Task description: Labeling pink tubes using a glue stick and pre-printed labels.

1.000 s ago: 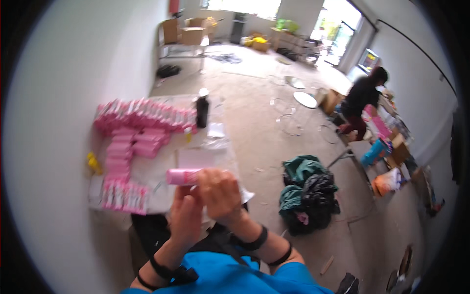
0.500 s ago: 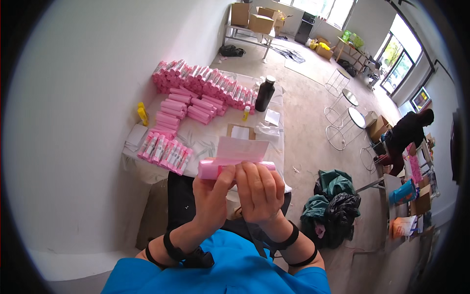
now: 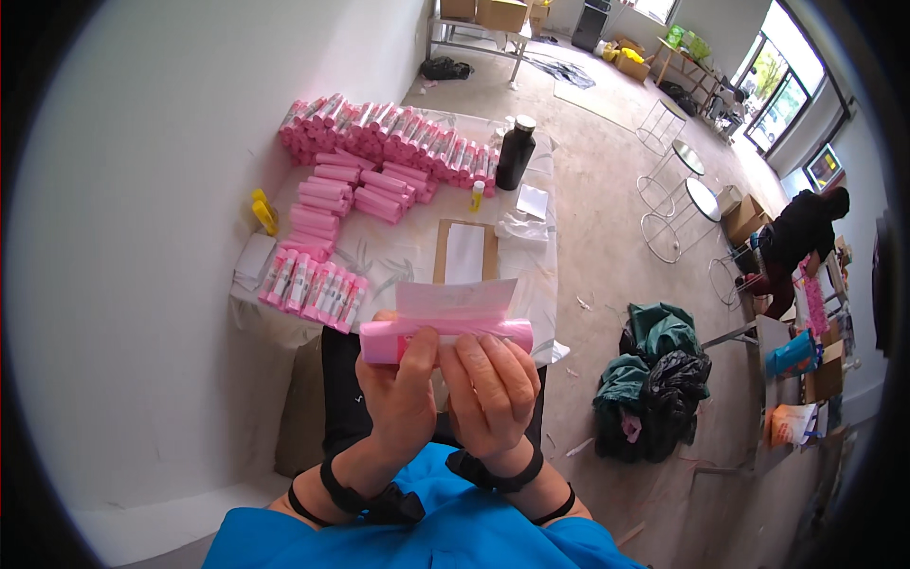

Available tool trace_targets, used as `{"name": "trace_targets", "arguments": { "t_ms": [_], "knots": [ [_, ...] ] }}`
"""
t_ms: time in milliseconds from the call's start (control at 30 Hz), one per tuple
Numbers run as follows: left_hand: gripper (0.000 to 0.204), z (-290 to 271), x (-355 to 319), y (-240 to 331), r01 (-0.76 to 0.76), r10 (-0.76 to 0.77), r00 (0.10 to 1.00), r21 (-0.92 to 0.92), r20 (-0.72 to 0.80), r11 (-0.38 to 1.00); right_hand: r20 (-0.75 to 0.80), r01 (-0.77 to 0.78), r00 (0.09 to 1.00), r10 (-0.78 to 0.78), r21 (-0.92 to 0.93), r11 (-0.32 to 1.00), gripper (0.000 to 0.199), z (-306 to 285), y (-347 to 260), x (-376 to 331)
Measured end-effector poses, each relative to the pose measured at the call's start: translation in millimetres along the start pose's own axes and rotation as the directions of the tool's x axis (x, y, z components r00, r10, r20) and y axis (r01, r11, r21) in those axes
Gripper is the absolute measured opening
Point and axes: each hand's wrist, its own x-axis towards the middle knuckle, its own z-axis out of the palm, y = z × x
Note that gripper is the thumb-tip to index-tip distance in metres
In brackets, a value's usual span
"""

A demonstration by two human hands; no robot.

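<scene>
Between both hands, above the near edge of the table, is a pink roll of plastic bags (image 3: 377, 345). A whitish paper label (image 3: 455, 297) stands up from its far side, and its near part lies against the roll. My left hand (image 3: 400, 389) is closed round the left part, its thumb pressing on the front. My right hand (image 3: 490, 387) grips the right part, fingers bent over the front. The palms hide the underside of the roll.
The table (image 3: 379, 256) bears labelled pink rolls (image 3: 313, 286), plain pink rolls (image 3: 384, 194), a clipboard with white paper (image 3: 464, 254), a glue stick (image 3: 477, 196) and a black bottle (image 3: 515, 154). Bags (image 3: 654, 384) lie on the floor at right. A person (image 3: 799, 247) bends farther off.
The roll and both hands have moved slightly left. More of the clipboard shows beyond the label. The whole view has shifted a little.
</scene>
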Motion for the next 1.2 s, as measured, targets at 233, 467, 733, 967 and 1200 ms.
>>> {"name": "trace_targets", "arguments": {
  "t_ms": [233, 467, 733, 967, 1200],
  "knots": [
    [0.006, -1.3, 7.3, -9.0, 0.085, -0.085, 0.996, -0.015, -0.021, 0.996, 0.065, 0.027, 0.998, -0.017, -0.163, 0.986, 0.022, 7.3, 4.5, -2.5],
    [0.007, -9.1, 7.3, -16.5, 0.140, -0.140, 0.990, -0.029, -0.010, 0.990, 0.089, -0.015, 0.996, 0.022, -0.080, 0.997, 0.020, 9.0, 11.1, -9.1],
    [0.015, -13.6, 11.0, -19.8, 0.237, -0.200, 0.963, -0.215, 0.183, 0.947, 0.102, -0.005, 0.995, 0.020, -0.138, 0.990, 0.022, 13.6, 10.4, -3.7],
    [0.018, -8.1, 13.8, -23.0, 0.290, -0.239, 0.949, -0.273, 0.206, 0.917, 0.088, -0.049, 0.993, 0.081, -0.320, 0.946, 0.019, 15.8, 5.9, -6.2],
    [0.024, 0.1, 14.9, -17.9, 0.332, -0.292, 0.938, -0.234, 0.190, 0.914, 0.127, -0.041, 0.990, 0.068, -0.203, 0.978, 0.028, 8.5, 12.2, -8.7]
  ]
}}
